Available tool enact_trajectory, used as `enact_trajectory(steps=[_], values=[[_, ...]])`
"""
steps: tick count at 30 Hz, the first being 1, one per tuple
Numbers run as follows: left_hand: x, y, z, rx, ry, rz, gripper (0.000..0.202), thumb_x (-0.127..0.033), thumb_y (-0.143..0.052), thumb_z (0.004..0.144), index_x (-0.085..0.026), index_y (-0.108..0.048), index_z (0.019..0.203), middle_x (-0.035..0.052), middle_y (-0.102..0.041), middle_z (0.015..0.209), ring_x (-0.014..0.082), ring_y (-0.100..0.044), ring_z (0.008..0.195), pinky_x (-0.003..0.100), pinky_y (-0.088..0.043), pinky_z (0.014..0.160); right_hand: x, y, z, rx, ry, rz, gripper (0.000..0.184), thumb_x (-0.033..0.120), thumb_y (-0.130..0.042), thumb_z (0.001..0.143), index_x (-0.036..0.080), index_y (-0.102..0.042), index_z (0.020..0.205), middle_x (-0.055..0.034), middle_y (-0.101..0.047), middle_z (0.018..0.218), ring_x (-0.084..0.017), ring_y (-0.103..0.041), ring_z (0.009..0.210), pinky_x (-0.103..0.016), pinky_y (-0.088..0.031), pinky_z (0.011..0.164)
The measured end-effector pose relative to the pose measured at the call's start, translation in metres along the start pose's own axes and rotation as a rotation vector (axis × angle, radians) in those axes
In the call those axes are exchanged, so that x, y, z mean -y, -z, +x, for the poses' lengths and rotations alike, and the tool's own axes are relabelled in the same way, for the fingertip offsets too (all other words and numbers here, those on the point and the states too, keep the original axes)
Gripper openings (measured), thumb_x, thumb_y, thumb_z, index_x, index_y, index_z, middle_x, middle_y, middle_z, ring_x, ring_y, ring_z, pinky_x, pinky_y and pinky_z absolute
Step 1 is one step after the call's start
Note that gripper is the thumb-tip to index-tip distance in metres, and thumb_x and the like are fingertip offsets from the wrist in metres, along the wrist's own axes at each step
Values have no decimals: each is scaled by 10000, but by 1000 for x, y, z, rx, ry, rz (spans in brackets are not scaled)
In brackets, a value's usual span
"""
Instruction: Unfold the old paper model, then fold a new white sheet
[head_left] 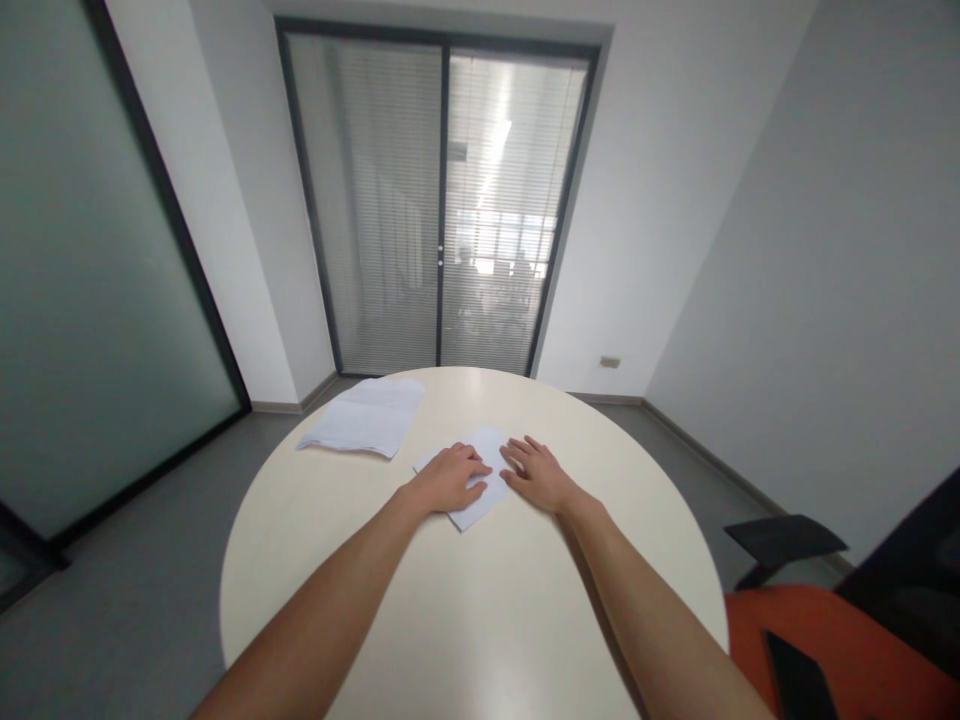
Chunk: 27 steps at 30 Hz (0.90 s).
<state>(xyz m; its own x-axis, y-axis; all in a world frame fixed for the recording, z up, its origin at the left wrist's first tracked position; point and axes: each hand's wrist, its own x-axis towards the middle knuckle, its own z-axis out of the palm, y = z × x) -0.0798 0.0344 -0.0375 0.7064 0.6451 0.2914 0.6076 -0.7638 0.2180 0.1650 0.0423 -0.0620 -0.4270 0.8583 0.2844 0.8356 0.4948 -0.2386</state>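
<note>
On the far left part of the round cream table (465, 620), close to its far edge, lies a loose stack of white paper sheets (366, 418). No hand touches it.

Just right of that, near the middle of the table, lies a small white sheet of paper (480, 500). It looks folded, with one corner pointing back toward the near edge. Both hands are on it.

The left hand (448, 478) lies on the left part of the small sheet. Its fingers are bent a little and press down on the paper. It does not pinch anything.

The right hand (534, 472) lies flat on the right part of the same sheet. Its fingers are spread and point toward the far edge. It does not grip anything either. The two hands are close but do not touch.

It looks like the hands are pressing a fold flat. I think the next move needs one hand to hold the sheet in place while the other lifts an edge or rubs along the crease.

Off the right edge of the table sits an orange chair seat (832, 640) with a black armrest (787, 538).
</note>
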Motion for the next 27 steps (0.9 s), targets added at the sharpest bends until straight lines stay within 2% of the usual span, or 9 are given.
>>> enact_trajectory(steps=[3, 7, 10, 12, 18, 23, 27], values=[[2, -2, 0, -3, 16, -15, 353, -340, -539, 936, -230, -687, 1237, 100, -622, 1227, 243, -569, 1140, 373, -435, 1039, 5, 5, 2, -49, 79, 22, 414, 365, -559, 933, 209, -623, 1312, -133, -563, 1421, -276, -433, 1387, -535, -256, 1177], [5, -5, 0, -8, 79, 34, 373, -332, -437, 981, -243, -674, 1255, 104, -610, 1273, 259, -559, 1165, 413, -429, 1042, 14, 10, 3, -51, 216, 96, 307, 299, -506, 949, 196, -717, 1148, -110, -689, 1245, -218, -570, 1257, -466, -306, 1180], [6, -5, 0, -4, 96, 53, 403, -357, -376, 1007, -237, -669, 1257, 97, -618, 1294, 252, -563, 1175, 411, -423, 1045, 16, 11, 3, -27, 204, 147, 296, 299, -524, 934, 219, -736, 1124, -92, -706, 1216, -224, -597, 1220, -457, -383, 1135], [6, -3, -1, 2, 99, 50, 431, -417, -363, 1014, -228, -658, 1267, 96, -615, 1326, 250, -553, 1212, 406, -403, 1068, 14, 10, 3, -19, 187, 148, 298, 304, -531, 930, 226, -739, 1128, -89, -702, 1228, -236, -587, 1235, -462, -394, 1127], [4, -1, -5, 24, 2, 14, 532, -525, -459, 967, -190, -560, 1368, 123, -481, 1495, 279, -402, 1398, 448, -296, 1163, 4, 9, 4, -12, 151, 79, 334, 285, -491, 948, 186, -719, 1170, -97, -707, 1226, -221, -604, 1219, -446, -330, 1175], [0, -1, -6, 38, -62, -35, 681, -588, -647, 829, -189, -553, 1373, 132, -495, 1476, 293, -443, 1361, 425, -339, 1145, -2, 11, 3, -10, 167, -12, 347, 245, -445, 954, 166, -716, 1157, -97, -705, 1231, -216, -587, 1248, -467, -282, 1196], [0, 0, -6, 1, -61, -47, 529, -527, -626, 863, -205, -620, 1283, 105, -578, 1388, 264, -514, 1287, 382, -393, 1097, -2, 12, 3, 2, 200, -11, 349, 216, -431, 953, 166, -718, 1145, -105, -694, 1249, -208, -592, 1242, -457, -285, 1196]])
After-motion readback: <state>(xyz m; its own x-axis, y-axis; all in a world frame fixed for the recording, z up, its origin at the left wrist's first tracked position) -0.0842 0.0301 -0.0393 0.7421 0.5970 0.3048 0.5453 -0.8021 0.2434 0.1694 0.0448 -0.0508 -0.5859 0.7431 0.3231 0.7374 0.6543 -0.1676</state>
